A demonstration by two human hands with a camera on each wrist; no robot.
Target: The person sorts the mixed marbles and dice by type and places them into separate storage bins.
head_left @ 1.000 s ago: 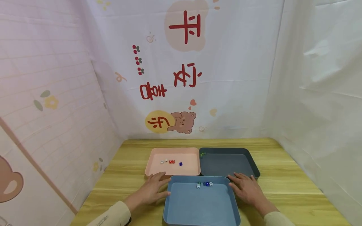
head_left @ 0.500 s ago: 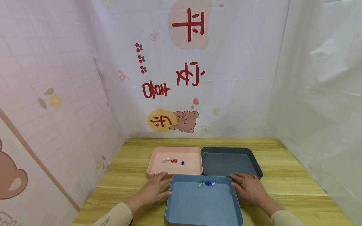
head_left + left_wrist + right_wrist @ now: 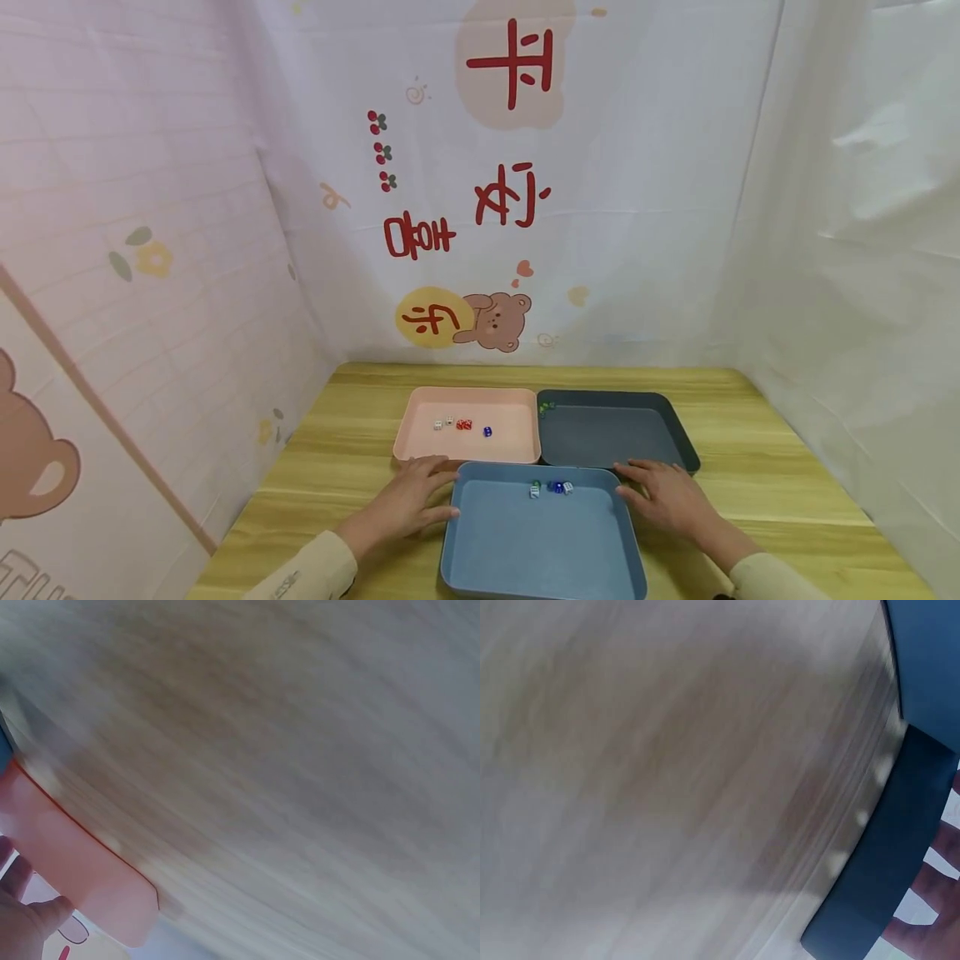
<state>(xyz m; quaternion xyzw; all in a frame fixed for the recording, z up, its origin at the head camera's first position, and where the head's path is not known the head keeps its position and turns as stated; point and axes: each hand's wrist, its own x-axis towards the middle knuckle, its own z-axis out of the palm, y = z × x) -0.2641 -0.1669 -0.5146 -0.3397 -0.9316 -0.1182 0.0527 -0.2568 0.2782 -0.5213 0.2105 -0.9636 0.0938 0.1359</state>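
A blue tray [image 3: 543, 542] lies nearest the person, with several dice [image 3: 558, 487] in white, blue and green along its far side. My left hand [image 3: 408, 502] rests at its left side, fingers spread and relaxed, the fingertips right at the rim; the front edge of the pink tray [image 3: 82, 862] is close by in the left wrist view. On the opposite side, my right hand [image 3: 667, 500] lies with loosely extended fingers by the blue tray's right far corner. Its fingers [image 3: 934, 889] overlap the dark tray [image 3: 885, 855] in the right wrist view. Both hands hold nothing.
Behind the blue tray, the pink tray [image 3: 510, 417] holds white, red and blue dice [image 3: 464, 425]. Right of it, the dark tray [image 3: 615, 429] has several green dice [image 3: 545, 407] in its left far corner. White printed cloth [image 3: 637, 208] walls in the wooden table [image 3: 315, 433].
The head view has shifted slightly, so everything appears a little further right. Hands, trays and dice keep their places relative to one another.
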